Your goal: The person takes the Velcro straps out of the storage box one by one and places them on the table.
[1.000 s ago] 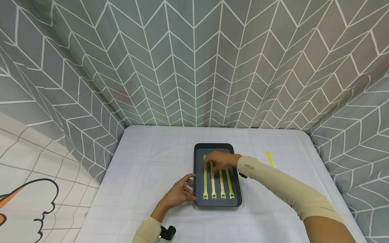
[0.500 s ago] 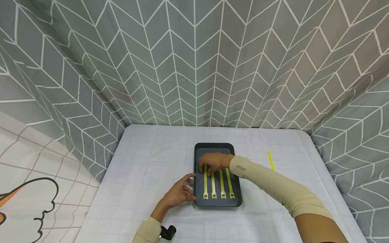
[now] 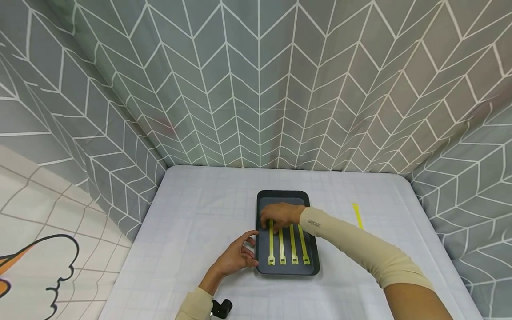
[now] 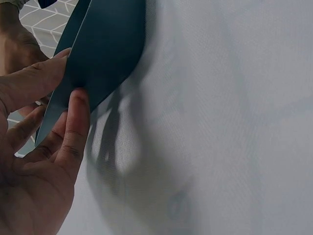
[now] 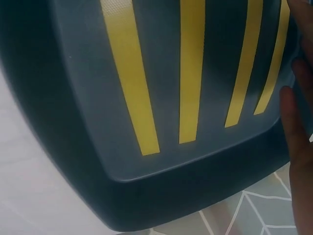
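A dark grey rectangular tray (image 3: 282,194) lies on the white-covered table. Several yellow cable tie straps with slotted heads, the leftmost being one strap (image 3: 271,244), lie lengthwise side by side in it. My left hand (image 3: 232,258) is at the tray's left side, index finger and thumb spread along the edge; in the left wrist view the fingertips touch rim and outer wall. My right hand (image 3: 282,213) reaches over the straps' far ends, covering some of them. In the right wrist view its fingers (image 5: 293,117) point down beside the outermost strap (image 5: 276,58).
One more yellow strap (image 3: 357,213) lies on the table right of the tray, partly hidden behind the right sleeve (image 3: 360,249). Patterned grey curtains (image 3: 256,89) stand behind the table and at its sides.
My right hand has shifted left across the tray, from around the second strap to the leftmost one, then nearly stopped there. My left hand stays at the tray's edge.
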### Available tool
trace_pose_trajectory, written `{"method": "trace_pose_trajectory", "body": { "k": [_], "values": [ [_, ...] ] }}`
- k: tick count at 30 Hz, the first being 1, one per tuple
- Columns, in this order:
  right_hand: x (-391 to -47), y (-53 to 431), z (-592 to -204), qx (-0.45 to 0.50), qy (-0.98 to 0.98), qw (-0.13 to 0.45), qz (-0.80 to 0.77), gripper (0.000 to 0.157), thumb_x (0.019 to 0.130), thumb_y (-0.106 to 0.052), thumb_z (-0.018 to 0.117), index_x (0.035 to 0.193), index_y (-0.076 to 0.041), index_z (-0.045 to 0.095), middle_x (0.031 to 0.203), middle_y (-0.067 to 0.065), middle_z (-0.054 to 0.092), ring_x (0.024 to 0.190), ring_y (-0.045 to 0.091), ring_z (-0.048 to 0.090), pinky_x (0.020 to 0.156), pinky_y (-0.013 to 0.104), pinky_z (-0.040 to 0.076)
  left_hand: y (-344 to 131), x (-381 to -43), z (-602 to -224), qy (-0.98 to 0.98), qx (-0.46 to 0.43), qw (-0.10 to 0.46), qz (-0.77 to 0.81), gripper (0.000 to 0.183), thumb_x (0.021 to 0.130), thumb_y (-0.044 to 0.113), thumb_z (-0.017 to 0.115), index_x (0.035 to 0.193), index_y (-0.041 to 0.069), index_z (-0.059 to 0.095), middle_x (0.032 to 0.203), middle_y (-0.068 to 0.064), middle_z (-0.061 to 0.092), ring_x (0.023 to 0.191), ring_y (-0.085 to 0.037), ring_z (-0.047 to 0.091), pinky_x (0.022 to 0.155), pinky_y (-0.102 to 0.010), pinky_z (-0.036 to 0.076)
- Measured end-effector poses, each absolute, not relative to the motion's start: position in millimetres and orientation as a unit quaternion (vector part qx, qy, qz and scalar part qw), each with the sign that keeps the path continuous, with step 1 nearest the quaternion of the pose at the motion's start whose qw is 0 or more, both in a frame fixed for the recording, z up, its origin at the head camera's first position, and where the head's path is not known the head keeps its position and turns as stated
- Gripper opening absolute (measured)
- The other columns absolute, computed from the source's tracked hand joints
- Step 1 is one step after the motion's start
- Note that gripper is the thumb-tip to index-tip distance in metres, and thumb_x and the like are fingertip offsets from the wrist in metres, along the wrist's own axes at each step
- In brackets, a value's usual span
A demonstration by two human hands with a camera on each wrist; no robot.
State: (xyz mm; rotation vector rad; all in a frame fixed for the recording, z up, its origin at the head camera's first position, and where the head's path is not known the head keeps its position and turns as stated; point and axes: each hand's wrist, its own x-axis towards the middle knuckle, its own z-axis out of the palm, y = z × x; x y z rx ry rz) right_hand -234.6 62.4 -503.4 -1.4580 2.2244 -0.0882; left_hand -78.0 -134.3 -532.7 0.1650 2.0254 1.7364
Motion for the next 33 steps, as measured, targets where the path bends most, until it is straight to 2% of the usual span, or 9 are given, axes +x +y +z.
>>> {"method": "trace_pose_trajectory", "body": {
  "k": [8,16,33],
  "values": [
    [-242.0,58.9,-514.6,-0.550,0.798,0.245,-0.034,0.026,0.077,-0.018,0.087,0.098,-0.022,0.073,0.105,-0.007,0.062,0.106,0.011,0.057,0.093,0.032,0.049,-134.7,-78.1,-536.8,0.745,0.067,0.228,0.623,0.087,0.077,-0.014,0.076,0.152,0.005,0.035,0.126,-0.024,0.046,0.088,-0.019,0.061,0.067,-0.022,0.051],
    [-244.9,58.7,-515.4,-0.559,0.784,0.264,-0.059,0.021,0.076,-0.017,0.087,0.093,-0.021,0.076,0.102,-0.006,0.063,0.105,0.012,0.057,0.095,0.032,0.047,-135.1,-77.8,-537.2,0.743,0.064,0.228,0.626,0.088,0.076,-0.014,0.076,0.152,0.006,0.036,0.125,-0.023,0.046,0.087,-0.019,0.061,0.066,-0.022,0.051],
    [-240.2,54.8,-521.7,-0.563,0.782,0.262,-0.055,0.015,0.076,-0.019,0.088,0.083,-0.025,0.077,0.097,-0.012,0.057,0.098,0.007,0.053,0.090,0.027,0.046,-134.6,-78.1,-536.1,0.749,0.064,0.224,0.621,0.087,0.077,-0.014,0.077,0.152,0.007,0.037,0.125,-0.024,0.047,0.088,-0.019,0.062,0.066,-0.021,0.051]
  ]
}}
